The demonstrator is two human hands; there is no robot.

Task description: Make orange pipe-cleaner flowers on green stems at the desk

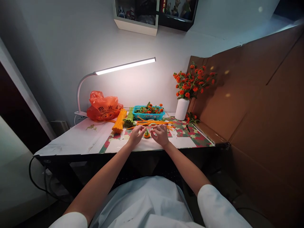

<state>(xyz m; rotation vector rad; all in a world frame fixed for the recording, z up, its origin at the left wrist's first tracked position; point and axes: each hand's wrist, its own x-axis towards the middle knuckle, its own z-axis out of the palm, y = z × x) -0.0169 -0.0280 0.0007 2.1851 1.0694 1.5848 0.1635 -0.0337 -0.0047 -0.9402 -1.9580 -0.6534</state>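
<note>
Above the front part of the table, both of my hands are raised close together. My left hand [136, 135] is closed in a pinch at the green top of a small orange flower [147, 135], which hangs head down between the hands. A thin pale green stem [152, 124] curves in a loop from the flower's top to my right hand [160, 135], whose fingers are pinched on it. Fine detail at the fingertips is too small to make out. Just behind the hands lie loose orange chenille stems [161, 123].
Bundles of orange stems [120, 121] and green stems [129, 118] lie left of a blue basket [148, 116] of flowers. A red plastic bag [104, 107], a desk lamp [125, 66] and a white vase [182, 109] stand behind. A cardboard sheet [256, 88] walls the right side.
</note>
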